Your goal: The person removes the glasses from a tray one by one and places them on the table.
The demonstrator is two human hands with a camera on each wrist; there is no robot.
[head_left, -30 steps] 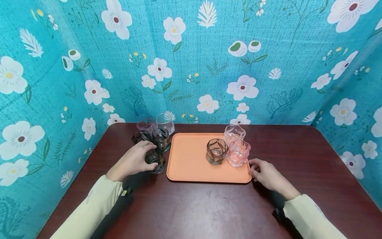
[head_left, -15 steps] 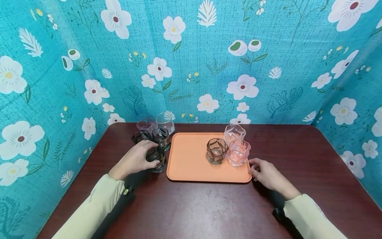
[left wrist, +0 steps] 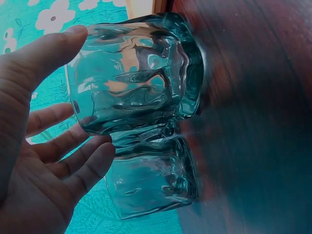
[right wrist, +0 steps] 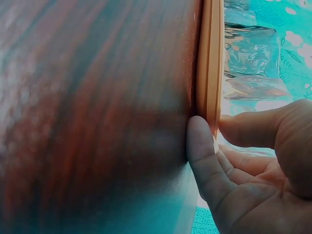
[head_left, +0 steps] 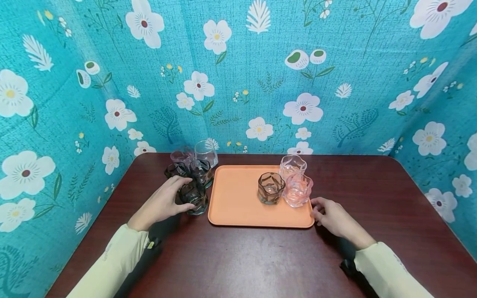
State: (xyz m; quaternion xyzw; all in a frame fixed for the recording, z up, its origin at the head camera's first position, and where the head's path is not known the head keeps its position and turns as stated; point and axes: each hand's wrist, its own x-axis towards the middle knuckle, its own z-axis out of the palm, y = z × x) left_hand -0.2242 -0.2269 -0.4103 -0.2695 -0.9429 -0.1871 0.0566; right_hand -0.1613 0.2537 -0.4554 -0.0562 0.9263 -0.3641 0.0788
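Note:
My left hand [head_left: 164, 201] is beside a dark grey faceted glass [head_left: 194, 198], the nearest of a cluster left of the tray. In the left wrist view its thumb and relaxed fingers are spread at the rim of that glass [left wrist: 136, 75], which stands upright on the table. My right hand [head_left: 334, 217] pinches the right end of an orange tray [head_left: 234, 207]; the right wrist view has thumb and a finger on either side of the tray's edge [right wrist: 210, 63]. On the tray stand a brown glass [head_left: 271, 189], a pink glass [head_left: 298, 190] and a clear glass [head_left: 292, 166].
Behind the nearest dark glass stand two more dark glasses, one [head_left: 201, 171] close to the tray. A purplish glass [head_left: 182, 155] and a clear tumbler [head_left: 206, 153] are at the back left. Flowered blue cloth [head_left: 238, 82] hangs around the dark wooden table [head_left: 253, 260].
My left hand moved slightly right toward the nearest dark glass, then drew back left, showing more of it. That glass shifted slightly. The right hand and tray look unmoved.

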